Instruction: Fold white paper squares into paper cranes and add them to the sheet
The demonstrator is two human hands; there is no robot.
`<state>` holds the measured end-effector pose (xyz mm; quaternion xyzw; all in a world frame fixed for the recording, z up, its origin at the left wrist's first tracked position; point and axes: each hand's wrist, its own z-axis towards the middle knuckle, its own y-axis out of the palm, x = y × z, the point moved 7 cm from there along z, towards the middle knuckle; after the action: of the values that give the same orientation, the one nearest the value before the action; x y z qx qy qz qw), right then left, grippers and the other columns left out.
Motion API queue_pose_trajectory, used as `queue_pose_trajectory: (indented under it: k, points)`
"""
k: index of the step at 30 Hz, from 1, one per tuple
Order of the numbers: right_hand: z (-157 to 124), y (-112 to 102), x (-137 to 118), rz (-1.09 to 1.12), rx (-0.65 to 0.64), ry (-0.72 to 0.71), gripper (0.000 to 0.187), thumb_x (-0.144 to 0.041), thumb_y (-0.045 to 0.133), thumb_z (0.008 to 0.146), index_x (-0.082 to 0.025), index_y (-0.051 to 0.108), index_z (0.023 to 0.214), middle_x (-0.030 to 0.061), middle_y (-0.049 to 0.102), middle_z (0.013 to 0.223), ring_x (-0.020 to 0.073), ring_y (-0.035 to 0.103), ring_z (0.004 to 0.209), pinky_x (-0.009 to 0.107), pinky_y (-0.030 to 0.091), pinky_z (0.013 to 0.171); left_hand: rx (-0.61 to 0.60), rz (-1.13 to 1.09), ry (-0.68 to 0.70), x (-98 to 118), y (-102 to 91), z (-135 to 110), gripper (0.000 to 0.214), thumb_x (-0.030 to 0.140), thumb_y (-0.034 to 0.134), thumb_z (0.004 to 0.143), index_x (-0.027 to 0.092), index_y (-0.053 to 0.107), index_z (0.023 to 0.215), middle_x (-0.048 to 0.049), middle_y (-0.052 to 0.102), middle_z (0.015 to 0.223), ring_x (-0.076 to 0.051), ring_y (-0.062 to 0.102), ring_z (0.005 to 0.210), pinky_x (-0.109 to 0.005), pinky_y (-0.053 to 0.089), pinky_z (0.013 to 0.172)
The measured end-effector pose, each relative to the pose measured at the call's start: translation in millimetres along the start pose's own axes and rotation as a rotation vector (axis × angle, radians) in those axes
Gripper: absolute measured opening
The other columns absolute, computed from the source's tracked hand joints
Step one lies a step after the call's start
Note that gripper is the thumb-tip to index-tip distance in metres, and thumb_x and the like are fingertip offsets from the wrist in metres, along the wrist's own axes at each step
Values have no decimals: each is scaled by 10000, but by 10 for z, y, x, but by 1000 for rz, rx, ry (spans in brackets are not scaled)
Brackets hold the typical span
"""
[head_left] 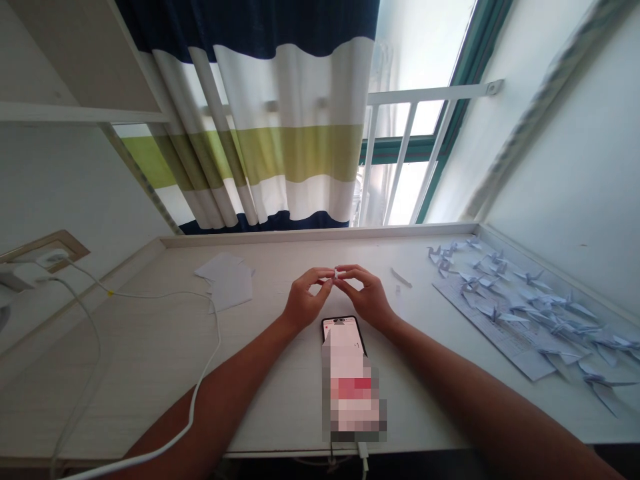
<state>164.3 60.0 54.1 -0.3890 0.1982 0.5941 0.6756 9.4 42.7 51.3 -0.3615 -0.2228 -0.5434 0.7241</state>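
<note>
My left hand [304, 299] and my right hand [367, 293] meet above the middle of the white desk [150, 347]. Both pinch a tiny folded piece of white paper [337, 273] between thumb and fingertips. The paper is held a little above the desk. A phone [350, 373] lies flat on the desk just below my hands, between my forearms, with its screen lit.
Several folded paper cranes [530, 300] lie on a printed sheet at the right. Loose white paper squares [227, 280] sit at the left. A white charging cable [200, 373] runs from a wall socket [45, 257] across the desk. A striped curtain [280, 133] and window rails stand behind.
</note>
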Motion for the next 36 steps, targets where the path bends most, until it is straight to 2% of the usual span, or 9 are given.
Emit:
queue_pose_trajectory:
  k: [3, 7, 11, 16, 21, 27, 31, 36]
  points:
    - [-4, 12, 39, 88, -12, 66, 155, -386, 748, 863, -235, 767, 894, 73, 761, 1036, 233, 717, 965, 421, 564, 923, -28, -59, 4, -7, -16, 6, 152, 215, 644, 906, 187, 748, 1012, -90, 742, 1071, -204, 696, 1034, -345, 589, 886]
    - [1, 13, 82, 214, 16, 132, 175, -394, 788, 816, -221, 771, 829, 72, 757, 990, 228, 716, 940, 412, 583, 902, -99, -198, -61, -52, 24, 7, 216, 269, 725, 863, 184, 753, 1059, -103, 722, 1140, -211, 703, 1011, -369, 610, 883]
    - [0, 39, 117, 366, 17, 233, 227, -422, 811, 779, -207, 774, 838, 82, 753, 1026, 231, 717, 938, 412, 604, 875, -60, -266, -154, -139, 41, 6, 242, 321, 791, 808, 183, 772, 1006, -94, 731, 1094, -203, 716, 931, -383, 620, 865]
    - [-1, 62, 98, 445, -19, 328, 299, -474, 822, 744, -199, 789, 855, 93, 762, 1020, 239, 713, 914, 417, 598, 855, -49, -314, -222, -217, 67, 7, 244, 343, 810, 787, 180, 782, 966, -89, 749, 1054, -223, 716, 962, -385, 614, 868]
    - [-1, 50, 79, 457, -38, 355, 290, -475, 814, 752, -200, 793, 839, 97, 766, 1007, 223, 692, 870, 397, 577, 811, -61, -406, -295, -255, 86, -5, 235, 329, 808, 785, 161, 779, 947, -95, 765, 1020, -221, 725, 932, -384, 605, 870]
    - [-15, 80, 118, 445, -60, 378, 269, -451, 786, 792, -200, 797, 890, 87, 774, 983, 211, 678, 849, 379, 558, 808, -37, -424, -338, -320, 97, -24, 396, 312, 824, 766, 184, 747, 1133, -91, 768, 1040, -213, 728, 914, -388, 596, 871]
    - [-22, 94, 133, 454, -58, 372, 271, -430, 778, 807, -213, 798, 969, 90, 779, 1039, 229, 692, 913, 393, 553, 856, -20, -455, -347, -336, 105, -20, 336, 316, 816, 775, 170, 771, 1074, -98, 773, 1042, -216, 722, 923, -390, 585, 887]
    - [-33, 104, 166, 442, -37, 358, 286, -419, 796, 791, -211, 790, 986, 87, 786, 999, 234, 709, 888, 406, 569, 857, -7, -450, -355, -298, 110, -17, 301, 340, 821, 768, 157, 787, 1004, -97, 778, 977, -205, 712, 865, -372, 585, 842]
